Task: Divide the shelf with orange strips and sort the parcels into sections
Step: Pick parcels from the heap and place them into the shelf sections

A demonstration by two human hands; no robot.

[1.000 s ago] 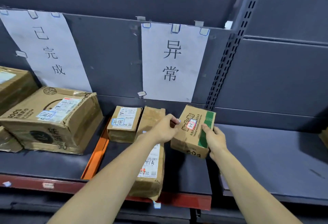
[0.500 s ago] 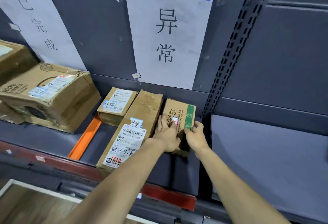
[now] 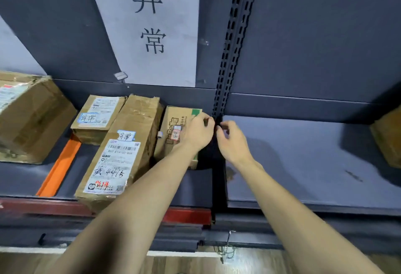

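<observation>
head view, at the fingers: the left hand is lying over the right end of the small green-marked parcel, fingers curling at its far right corner; whether they are actually gripping the cardboard i cannot tell. the right hand is hovering just right of it, fingers loosely curled and holding nothing, beside the black slotted upright.
parcel place: left of the fingers, the small parcel is sitting flat on the shelf, touching the long taped parcel; further left a squat labelled parcel is lying by the orange strip, with a big carton beyond it.
section sign: above the fingers, a white sheet is reading 异常.
risk: the long parcel is overhanging the red front edge; a sideways nudge from the left forearm could be tipping it off. the small parcel is resting near the shelf seam, so a push rightward could be sliding it across the gap.
parcel look: brown cardboard, green corner patch, black print, a small red-and-white sticker, edges slightly scuffed.
</observation>
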